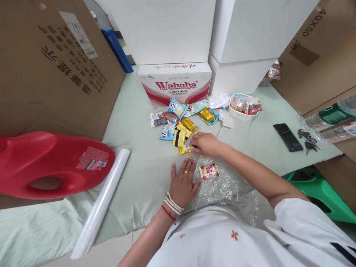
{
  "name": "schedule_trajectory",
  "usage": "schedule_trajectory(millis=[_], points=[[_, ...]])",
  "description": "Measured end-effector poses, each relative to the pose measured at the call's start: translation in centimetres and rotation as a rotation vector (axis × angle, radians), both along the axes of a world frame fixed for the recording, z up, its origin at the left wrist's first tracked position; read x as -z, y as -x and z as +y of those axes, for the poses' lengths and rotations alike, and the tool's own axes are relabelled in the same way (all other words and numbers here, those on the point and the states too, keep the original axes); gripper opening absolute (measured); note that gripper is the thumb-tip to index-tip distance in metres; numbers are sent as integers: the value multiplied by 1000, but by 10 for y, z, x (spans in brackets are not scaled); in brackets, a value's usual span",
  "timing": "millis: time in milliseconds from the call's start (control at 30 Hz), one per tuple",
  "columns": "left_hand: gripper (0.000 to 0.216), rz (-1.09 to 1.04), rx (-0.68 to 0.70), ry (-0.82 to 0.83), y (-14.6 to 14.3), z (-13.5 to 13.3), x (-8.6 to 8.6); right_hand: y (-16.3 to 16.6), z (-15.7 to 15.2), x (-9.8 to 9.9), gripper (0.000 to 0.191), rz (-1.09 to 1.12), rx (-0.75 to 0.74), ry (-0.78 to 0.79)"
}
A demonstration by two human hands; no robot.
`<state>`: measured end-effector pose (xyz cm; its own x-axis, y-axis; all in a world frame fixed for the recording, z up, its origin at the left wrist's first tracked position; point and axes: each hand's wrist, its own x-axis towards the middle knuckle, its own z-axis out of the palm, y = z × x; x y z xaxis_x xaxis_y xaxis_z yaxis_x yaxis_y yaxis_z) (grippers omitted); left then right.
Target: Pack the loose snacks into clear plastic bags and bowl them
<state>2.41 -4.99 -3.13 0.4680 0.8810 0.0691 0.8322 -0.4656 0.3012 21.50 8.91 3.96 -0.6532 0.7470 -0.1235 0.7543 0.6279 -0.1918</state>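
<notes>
My left hand lies flat at the edge of a clear plastic bag, fingers stretched out. A cream-and-red wrapped snack rests on the bag, just right of that hand. My right hand reaches to the front of a snack pile, its fingers closed at a small yellow snack packet; the fingertips are partly hidden. Behind it are yellow-and-black packets, a gold packet, blue-and-white packets, a dark grey packet and a brown packet.
A Wahaha water carton stands behind the pile. To the right are a white bowl of snacks, a phone, keys and plastic bottles. At left are a red plastic container, a white roll and a large cardboard box.
</notes>
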Motion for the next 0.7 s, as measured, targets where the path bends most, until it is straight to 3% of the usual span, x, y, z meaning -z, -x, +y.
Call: schedule_trajectory(millis=[167,333,433,533,600,700], points=[[64,15,3,-13,-1,0,0,25,4,17,29,-99,-35,33],[67,-6,-28,-12,-1,-1,1,-31,-1,-5,25,10,139,0],[70,-1,-40,-15,-2,-1,1,-75,-28,-29,28,214,239,-51],[71,13,-30,-17,-2,0,2,-90,-69,-43,28,365,157,-2],[70,17,-29,-18,-2,0,2,-81,-94,-40,25,310,94,29],[71,16,-24,-20,1,1,2,-57,-115,-19,21,79,50,31]])
